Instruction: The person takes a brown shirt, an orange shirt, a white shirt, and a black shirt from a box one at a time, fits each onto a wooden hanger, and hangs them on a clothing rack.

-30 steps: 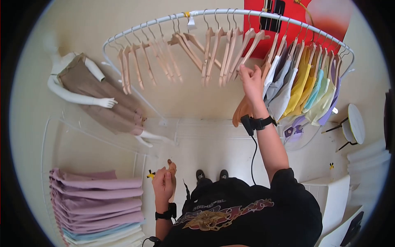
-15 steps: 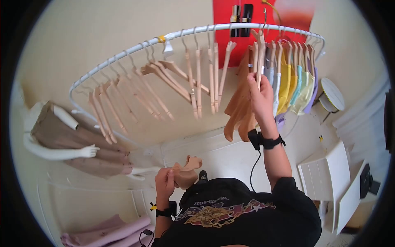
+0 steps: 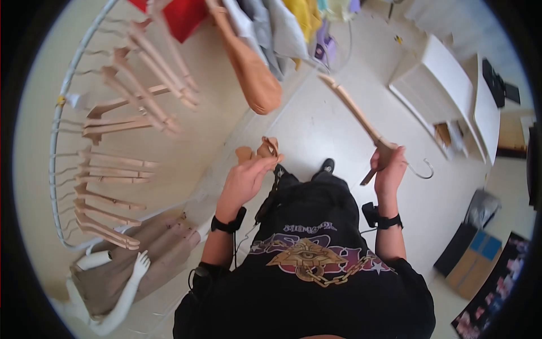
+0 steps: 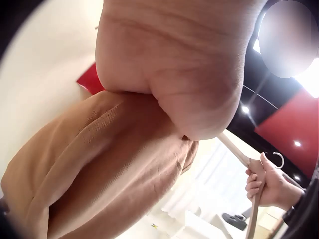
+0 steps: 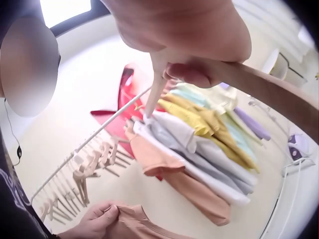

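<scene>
Right now my left hand (image 3: 244,182) sits a little toward seven o'clock of the head view's centre. Its fingers and thumb are curled round a bunched tan garment (image 3: 261,151). The cloth pokes out of the fist at twelve o'clock. From the left wrist camera it fills the lower half of the picture, pressed up against the palm.

My right hand (image 3: 388,168) is out at three o'clock of the left one, well apart from it. It is closed tightly round the neck of a wooden hanger (image 3: 351,106). One wooden arm runs up from the fist toward eleven o'clock. The metal hook (image 3: 422,169) sticks out at three o'clock. Hanger and garment do not touch.

Around me, a white rack rail (image 3: 55,141) curves down the nine o'clock side, carrying a row of empty hangers (image 3: 116,164). At twelve o'clock an orange-tan top (image 3: 251,70) hangs from the rack. The right wrist camera shows the hung shirts (image 5: 209,124) beside it in grey, white, yellow, pale green and purple. A mannequin in a brown dress (image 3: 121,265) lies at eight o'clock. A white chair (image 3: 437,76) stands at two o'clock, and a red panel (image 3: 180,14) shows at eleven o'clock.
</scene>
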